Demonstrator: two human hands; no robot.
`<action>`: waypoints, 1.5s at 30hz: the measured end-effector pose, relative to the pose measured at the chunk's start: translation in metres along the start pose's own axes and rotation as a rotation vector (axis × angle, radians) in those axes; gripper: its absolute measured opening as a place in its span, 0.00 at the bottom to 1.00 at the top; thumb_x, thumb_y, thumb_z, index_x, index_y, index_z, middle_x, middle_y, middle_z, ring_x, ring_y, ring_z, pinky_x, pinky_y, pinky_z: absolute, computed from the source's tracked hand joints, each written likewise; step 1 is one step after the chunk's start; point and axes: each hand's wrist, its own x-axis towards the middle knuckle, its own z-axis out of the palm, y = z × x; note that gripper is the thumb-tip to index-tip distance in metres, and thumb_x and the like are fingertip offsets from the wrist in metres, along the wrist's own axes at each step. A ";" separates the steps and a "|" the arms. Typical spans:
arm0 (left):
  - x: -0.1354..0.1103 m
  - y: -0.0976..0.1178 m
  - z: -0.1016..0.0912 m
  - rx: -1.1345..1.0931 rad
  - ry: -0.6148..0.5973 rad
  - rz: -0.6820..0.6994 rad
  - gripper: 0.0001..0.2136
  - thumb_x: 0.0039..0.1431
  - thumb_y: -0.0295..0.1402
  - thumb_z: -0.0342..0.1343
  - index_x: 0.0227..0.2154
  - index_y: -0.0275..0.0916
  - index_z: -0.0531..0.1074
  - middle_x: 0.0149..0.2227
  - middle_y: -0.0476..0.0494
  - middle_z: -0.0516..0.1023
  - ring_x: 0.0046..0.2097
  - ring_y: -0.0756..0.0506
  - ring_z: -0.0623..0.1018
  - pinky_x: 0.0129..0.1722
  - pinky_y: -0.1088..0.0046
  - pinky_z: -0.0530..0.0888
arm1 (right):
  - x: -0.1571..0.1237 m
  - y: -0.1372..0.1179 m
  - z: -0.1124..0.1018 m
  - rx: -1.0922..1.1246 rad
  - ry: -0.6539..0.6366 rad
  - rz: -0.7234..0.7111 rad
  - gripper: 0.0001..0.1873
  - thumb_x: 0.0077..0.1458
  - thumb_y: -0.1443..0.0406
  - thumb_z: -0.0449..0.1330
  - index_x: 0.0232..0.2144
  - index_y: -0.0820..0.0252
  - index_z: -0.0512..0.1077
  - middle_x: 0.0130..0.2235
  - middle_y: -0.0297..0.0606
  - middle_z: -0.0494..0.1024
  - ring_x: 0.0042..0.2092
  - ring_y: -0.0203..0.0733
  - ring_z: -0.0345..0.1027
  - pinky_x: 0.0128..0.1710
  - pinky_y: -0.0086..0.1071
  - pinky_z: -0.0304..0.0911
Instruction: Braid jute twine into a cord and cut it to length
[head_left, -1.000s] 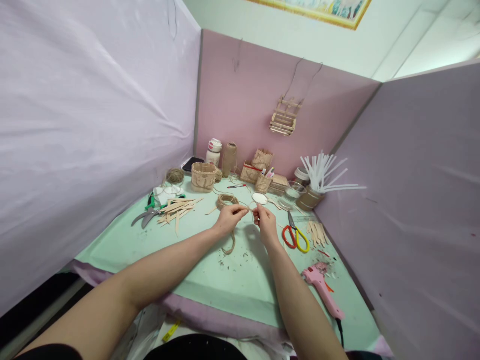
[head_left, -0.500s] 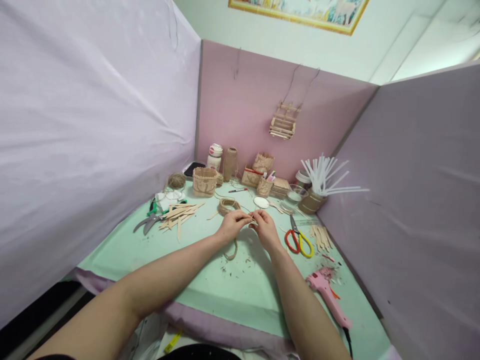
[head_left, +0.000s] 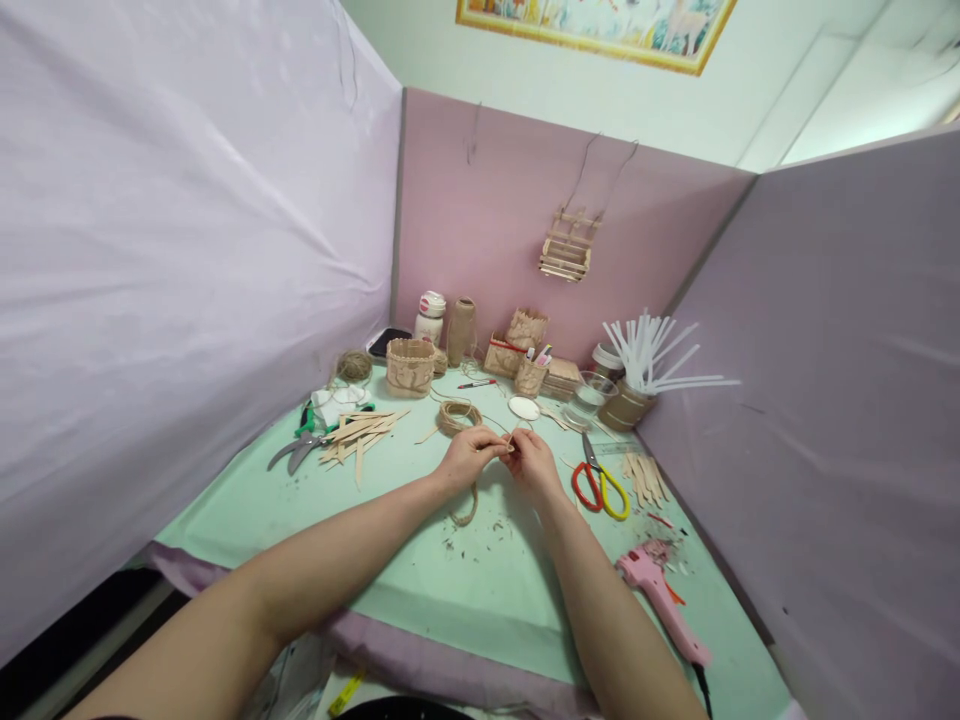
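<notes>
My left hand (head_left: 471,457) and my right hand (head_left: 531,460) meet fingertip to fingertip over the middle of the table. Both are closed in a pinch on thin twine (head_left: 511,440), whose ends are partly hidden by my fingers. A braided cord (head_left: 466,508) hangs down below my left hand in a loop onto the cloth. Just behind the hands lies a coil of the same brown cord (head_left: 457,416). A thin strand runs from the hands toward the back of the table.
Red-and-yellow scissors (head_left: 600,485) and a pink glue gun (head_left: 664,605) lie to the right. On the left are wooden sticks (head_left: 361,432) and pruning shears (head_left: 300,450). A wooden basket (head_left: 410,368), a water bowl (head_left: 589,400) and a jar of white glue sticks (head_left: 628,402) stand behind.
Both hands have shifted slightly to the right and closer to the body, still pinched together on the twine. The objects around them have stayed in place.
</notes>
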 end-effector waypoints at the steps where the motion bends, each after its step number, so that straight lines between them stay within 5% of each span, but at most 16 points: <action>1: 0.000 0.000 0.000 -0.009 0.003 -0.010 0.07 0.50 0.33 0.57 0.27 0.37 0.77 0.30 0.44 0.77 0.36 0.47 0.74 0.40 0.72 0.68 | 0.000 0.000 -0.001 -0.005 -0.003 0.016 0.12 0.43 0.56 0.59 0.23 0.57 0.63 0.25 0.33 0.70 0.26 0.35 0.63 0.27 0.30 0.62; 5: 0.002 -0.002 -0.001 -0.049 0.059 -0.119 0.09 0.51 0.36 0.56 0.28 0.35 0.77 0.29 0.43 0.78 0.34 0.47 0.74 0.36 0.72 0.69 | -0.001 -0.004 -0.004 -0.169 0.064 -0.032 0.13 0.47 0.54 0.55 0.25 0.57 0.64 0.26 0.35 0.71 0.27 0.36 0.63 0.26 0.31 0.62; 9: 0.005 -0.007 -0.002 -0.075 0.123 -0.215 0.10 0.49 0.36 0.57 0.29 0.34 0.77 0.29 0.43 0.78 0.32 0.48 0.73 0.33 0.73 0.68 | -0.008 -0.010 -0.004 -0.554 0.119 -0.392 0.09 0.50 0.58 0.54 0.30 0.57 0.65 0.29 0.36 0.71 0.31 0.38 0.63 0.30 0.31 0.61; 13: 0.006 -0.012 -0.004 -0.089 0.119 -0.238 0.11 0.49 0.36 0.56 0.30 0.33 0.77 0.27 0.44 0.77 0.29 0.49 0.72 0.30 0.74 0.68 | -0.015 -0.013 0.001 -0.768 -0.026 -0.644 0.10 0.51 0.65 0.52 0.38 0.57 0.67 0.39 0.40 0.68 0.35 0.37 0.63 0.33 0.31 0.62; 26: 0.006 -0.020 -0.003 -0.015 0.074 -0.204 0.12 0.50 0.36 0.56 0.33 0.35 0.78 0.34 0.42 0.79 0.36 0.46 0.75 0.38 0.71 0.69 | -0.011 -0.011 -0.005 -0.976 -0.076 -0.735 0.10 0.55 0.66 0.50 0.35 0.55 0.71 0.40 0.41 0.66 0.40 0.41 0.64 0.37 0.34 0.62; 33: 0.007 -0.019 -0.004 -0.017 0.037 -0.187 0.11 0.51 0.34 0.54 0.34 0.36 0.78 0.35 0.43 0.79 0.38 0.45 0.75 0.41 0.70 0.69 | -0.012 -0.015 -0.003 -0.832 -0.069 -0.632 0.08 0.54 0.60 0.53 0.30 0.56 0.71 0.35 0.39 0.68 0.36 0.40 0.64 0.34 0.33 0.61; 42: 0.008 -0.011 -0.006 0.053 -0.017 -0.136 0.09 0.51 0.34 0.55 0.29 0.36 0.78 0.31 0.43 0.78 0.35 0.46 0.74 0.36 0.71 0.68 | 0.001 -0.005 -0.006 -0.286 -0.035 -0.120 0.15 0.43 0.53 0.62 0.26 0.58 0.68 0.25 0.31 0.66 0.26 0.33 0.56 0.22 0.26 0.53; 45: 0.008 -0.009 -0.006 0.080 -0.035 -0.128 0.09 0.51 0.34 0.54 0.29 0.36 0.77 0.30 0.44 0.78 0.34 0.46 0.73 0.36 0.72 0.68 | 0.001 -0.003 -0.006 -0.218 -0.022 -0.052 0.17 0.40 0.52 0.63 0.25 0.58 0.67 0.23 0.29 0.65 0.24 0.32 0.55 0.21 0.25 0.51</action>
